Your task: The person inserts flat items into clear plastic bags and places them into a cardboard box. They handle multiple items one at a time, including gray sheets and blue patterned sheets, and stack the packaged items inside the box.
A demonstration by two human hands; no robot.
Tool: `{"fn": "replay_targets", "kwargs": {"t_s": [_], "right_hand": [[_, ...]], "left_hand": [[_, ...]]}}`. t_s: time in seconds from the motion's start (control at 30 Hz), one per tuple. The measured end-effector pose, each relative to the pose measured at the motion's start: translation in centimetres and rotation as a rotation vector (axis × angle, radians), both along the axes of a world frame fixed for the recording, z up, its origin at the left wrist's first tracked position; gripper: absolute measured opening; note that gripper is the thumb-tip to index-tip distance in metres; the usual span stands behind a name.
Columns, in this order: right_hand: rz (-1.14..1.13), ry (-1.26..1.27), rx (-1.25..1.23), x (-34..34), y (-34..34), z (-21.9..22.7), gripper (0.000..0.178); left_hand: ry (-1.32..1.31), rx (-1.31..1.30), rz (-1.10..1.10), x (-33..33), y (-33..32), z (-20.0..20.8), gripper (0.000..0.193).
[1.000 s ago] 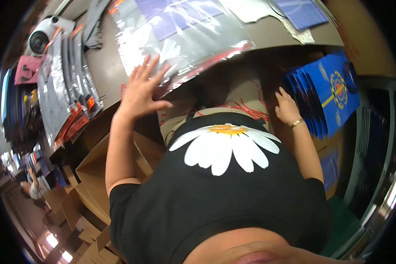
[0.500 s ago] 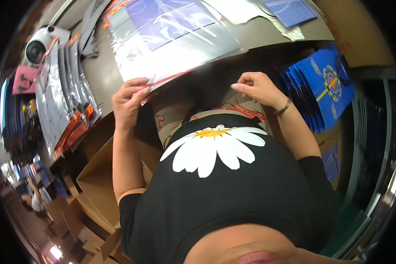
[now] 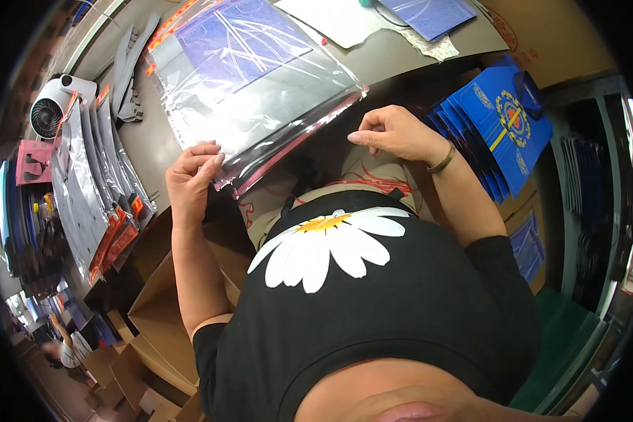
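A large clear plastic bag (image 3: 260, 105) lies on the table in front of me, with a purple-blue printed sheet and a grey area showing through it. Its near flap, marked by a pinkish strip, hangs past the table edge. At the bag's near left corner, my left hand (image 3: 192, 176) is closed, thumb against fingers, on the plastic edge. My right hand (image 3: 397, 135) hovers apart from the bag, beyond its near right corner. Its thumb and bent fingers are pinched together; whether anything thin sits between them cannot be made out.
Grey packs in clear bags with orange ends (image 3: 95, 190) stand at the left, near a white fan (image 3: 56, 105) and grey straps (image 3: 130, 77). Blue paper bags (image 3: 489, 130) are stacked at the right. Open cardboard boxes (image 3: 162, 302) are below left. Another person (image 3: 70, 348) is far left.
The bag's near flap, earlier lying close along the table edge, now hangs lower toward me. Both hands appear slightly further left in the view, which has itself shifted. The right hand stays pinched.
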State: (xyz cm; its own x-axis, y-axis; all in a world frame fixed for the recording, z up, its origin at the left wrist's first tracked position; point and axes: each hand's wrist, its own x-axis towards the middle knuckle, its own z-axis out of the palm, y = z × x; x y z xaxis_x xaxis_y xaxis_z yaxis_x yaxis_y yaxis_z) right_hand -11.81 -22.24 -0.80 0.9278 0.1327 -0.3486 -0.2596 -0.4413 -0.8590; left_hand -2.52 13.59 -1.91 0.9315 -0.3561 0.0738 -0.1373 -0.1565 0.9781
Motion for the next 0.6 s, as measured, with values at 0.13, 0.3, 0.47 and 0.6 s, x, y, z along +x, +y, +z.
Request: {"fn": "replay_targets", "kwargs": {"t_s": [0.13,0.3,0.47,0.6], "right_hand": [[-0.049,-0.012,-0.041,0.2,-0.5,-2.6,0.028],[-0.058,-0.115,-0.196,0.0,-1.8,-4.3,0.024],[-0.038,-0.056,-0.235,0.2,-1.0,-3.2,0.024],[-0.017,0.012,0.123,0.2,0.6,-4.2,0.028]], "left_hand": [[-0.258,0.127,-0.172,-0.7,-0.7,0.0,0.036],[-0.357,0.308,-0.274,-0.9,-1.2,2.5,0.057],[-0.629,0.436,-0.193,0.4,-0.4,1.5,0.038],[-0.561,0.237,-0.059,0.5,-0.6,0.7,0.016]]}}
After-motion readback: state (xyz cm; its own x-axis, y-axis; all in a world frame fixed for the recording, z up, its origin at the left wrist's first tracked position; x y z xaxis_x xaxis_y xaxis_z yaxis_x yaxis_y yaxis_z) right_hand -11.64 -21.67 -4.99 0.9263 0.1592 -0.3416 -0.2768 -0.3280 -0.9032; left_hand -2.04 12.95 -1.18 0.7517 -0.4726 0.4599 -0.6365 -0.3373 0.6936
